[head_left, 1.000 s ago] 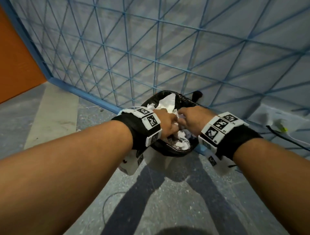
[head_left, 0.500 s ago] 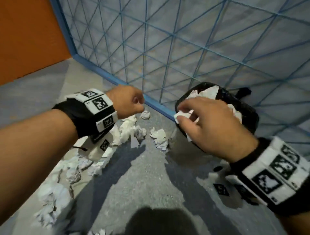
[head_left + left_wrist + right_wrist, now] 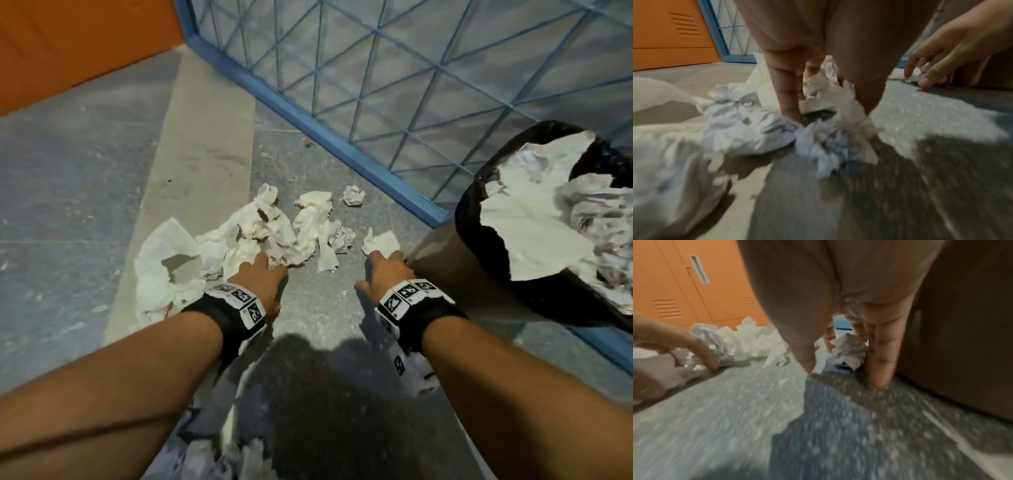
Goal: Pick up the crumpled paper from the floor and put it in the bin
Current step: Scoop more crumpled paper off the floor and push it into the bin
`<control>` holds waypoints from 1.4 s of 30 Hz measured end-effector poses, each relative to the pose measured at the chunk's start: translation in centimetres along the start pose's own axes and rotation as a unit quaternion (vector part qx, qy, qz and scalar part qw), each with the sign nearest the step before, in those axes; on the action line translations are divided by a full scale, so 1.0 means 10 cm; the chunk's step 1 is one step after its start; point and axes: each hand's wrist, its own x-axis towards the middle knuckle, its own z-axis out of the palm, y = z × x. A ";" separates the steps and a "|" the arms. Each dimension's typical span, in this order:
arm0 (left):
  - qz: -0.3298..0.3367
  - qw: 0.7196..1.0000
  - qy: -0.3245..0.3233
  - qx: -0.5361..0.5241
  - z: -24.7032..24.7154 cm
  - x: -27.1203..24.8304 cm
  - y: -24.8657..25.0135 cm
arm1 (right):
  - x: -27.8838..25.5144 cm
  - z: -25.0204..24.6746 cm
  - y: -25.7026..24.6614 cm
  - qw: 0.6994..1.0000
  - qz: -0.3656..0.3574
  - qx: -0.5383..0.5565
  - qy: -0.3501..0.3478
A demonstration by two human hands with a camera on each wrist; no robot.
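Note:
Several white crumpled papers (image 3: pixel 274 236) lie in a heap on the grey floor. My left hand (image 3: pixel 270 262) reaches down into the heap's near edge. In the left wrist view its thumb and fingers (image 3: pixel 789 97) point straight down on either side of a wad (image 3: pixel 828 141), touching paper. My right hand (image 3: pixel 380 257) is down beside the bin (image 3: pixel 472 212), at a small paper ball (image 3: pixel 380 241). Seen from the right wrist, that ball (image 3: pixel 849 350) sits between the spread thumb and fingers (image 3: pixel 881 361), whose tips touch the floor. The black-lined bin is heaped with paper.
A blue wire-mesh fence (image 3: pixel 394 68) runs diagonally behind the pile and the bin. Orange lockers (image 3: pixel 684 288) stand at the far left. More paper (image 3: pixel 219 455) lies close to my feet. The bin's brown wall (image 3: pixel 962 337) is right beside my right fingers.
Both hands were over the bin a second ago. The left swung away first, then the right left the rim; both are now down at the floor paper.

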 end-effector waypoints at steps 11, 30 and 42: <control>0.051 0.995 -0.030 0.081 -0.08 -0.32 -0.03 | -0.72 0.31 0.03 0.993 -0.100 -0.046 -0.034; 0.298 0.865 0.306 -0.263 -2.05 -1.10 2.38 | -1.75 -2.02 1.54 0.938 -0.093 0.063 0.328; 0.166 0.975 0.137 0.057 -1.82 -0.50 2.78 | -1.28 -1.87 1.67 0.984 -0.053 -0.019 0.171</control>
